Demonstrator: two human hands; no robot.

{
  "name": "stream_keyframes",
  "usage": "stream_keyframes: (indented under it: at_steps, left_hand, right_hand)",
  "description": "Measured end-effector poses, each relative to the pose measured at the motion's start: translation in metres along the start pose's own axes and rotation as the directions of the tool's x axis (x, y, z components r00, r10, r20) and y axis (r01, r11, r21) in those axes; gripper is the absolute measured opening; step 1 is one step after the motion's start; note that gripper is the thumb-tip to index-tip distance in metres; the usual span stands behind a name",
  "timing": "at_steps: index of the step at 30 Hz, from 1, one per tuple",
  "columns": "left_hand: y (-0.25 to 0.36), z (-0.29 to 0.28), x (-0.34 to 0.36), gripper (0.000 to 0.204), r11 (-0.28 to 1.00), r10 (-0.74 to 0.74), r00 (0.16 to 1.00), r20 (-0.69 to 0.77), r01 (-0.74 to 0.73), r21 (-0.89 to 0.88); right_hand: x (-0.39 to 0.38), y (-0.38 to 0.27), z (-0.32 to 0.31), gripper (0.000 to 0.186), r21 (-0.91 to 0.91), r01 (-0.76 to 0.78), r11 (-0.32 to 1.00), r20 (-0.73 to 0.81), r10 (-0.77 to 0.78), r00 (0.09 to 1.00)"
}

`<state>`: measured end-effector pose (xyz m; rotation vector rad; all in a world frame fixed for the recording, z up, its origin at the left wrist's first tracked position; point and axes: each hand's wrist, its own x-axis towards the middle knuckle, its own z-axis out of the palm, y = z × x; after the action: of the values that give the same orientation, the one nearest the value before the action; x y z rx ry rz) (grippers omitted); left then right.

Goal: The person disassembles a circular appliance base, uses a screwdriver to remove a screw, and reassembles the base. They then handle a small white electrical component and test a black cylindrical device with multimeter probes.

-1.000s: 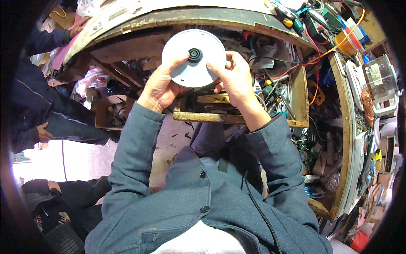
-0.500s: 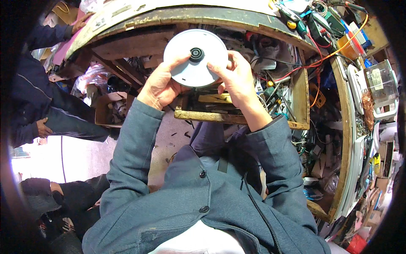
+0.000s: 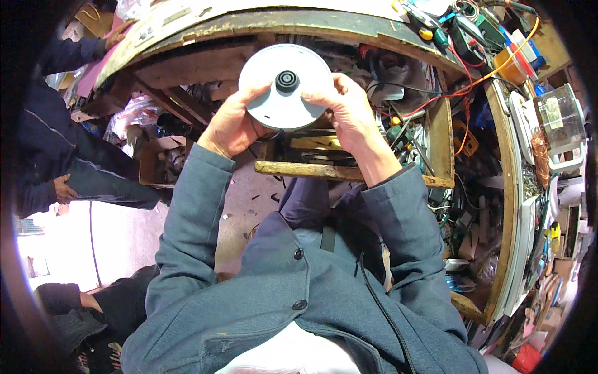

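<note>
A round white electric kettle base [image 3: 291,112] with a black ringed connector in its centre is held up over an open drawer. Its connector side faces me. My left hand [image 3: 233,124] grips its lower left edge, the thumb lying on the face close to the connector and the fingers curled behind. On the other side my right hand [image 3: 349,112] clasps the right edge, its thumb pressing on the face. The underside and the fingertips behind it are hidden.
The wooden drawer [image 3: 311,169] below holds several tools. Above it runs the workbench edge [image 3: 299,25]. At the upper right lie a multimeter [image 3: 464,38] and an orange cable [image 3: 498,70]. Another person [image 3: 56,137] stands on the left; someone else's dark-clothed legs [image 3: 118,299] show lower left.
The kettle base and both hands have shifted very slightly left. My right thumb has moved a little on the disc's face. The person at the lower left has shifted.
</note>
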<state>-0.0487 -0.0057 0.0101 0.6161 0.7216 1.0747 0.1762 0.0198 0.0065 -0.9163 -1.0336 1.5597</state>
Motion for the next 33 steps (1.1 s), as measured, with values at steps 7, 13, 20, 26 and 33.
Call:
stream_keyframes:
  at_steps: [7, 13, 20, 26, 33]
  left_hand:
    - [-0.012, 0.012, -0.004, 0.055, 0.990, 0.132, 0.986, -0.101, -0.125, 0.072]
    - [-0.012, 0.009, -0.002, 0.047, 0.971, 0.217, 0.967, -0.136, -0.199, 0.136]
    - [-0.019, 0.009, 0.000, 0.037, 0.927, 0.345, 0.915, -0.211, -0.296, 0.232]
    - [-0.014, 0.014, -0.005, 0.034, 0.930, 0.332, 0.915, -0.230, -0.277, 0.241]
    - [-0.010, 0.008, -0.010, 0.034, 0.897, 0.368, 0.916, -0.159, -0.304, 0.320]
  right_hand:
    - [0.001, 0.005, -0.005, 0.052, 0.004, -0.014, 1.000, -0.011, 0.014, 1.000]
    - [0.001, 0.007, -0.009, 0.052, -0.036, -0.016, 0.999, -0.008, 0.016, 1.000]
    - [-0.004, 0.001, -0.004, 0.054, -0.018, -0.016, 1.000, 0.008, 0.016, 1.000]
    - [-0.005, 0.003, -0.001, 0.052, -0.070, 0.001, 0.998, 0.042, 0.002, 0.999]
    - [-0.001, -0.006, -0.001, 0.057, 0.084, -0.047, 0.995, 0.140, 0.035, 0.990]
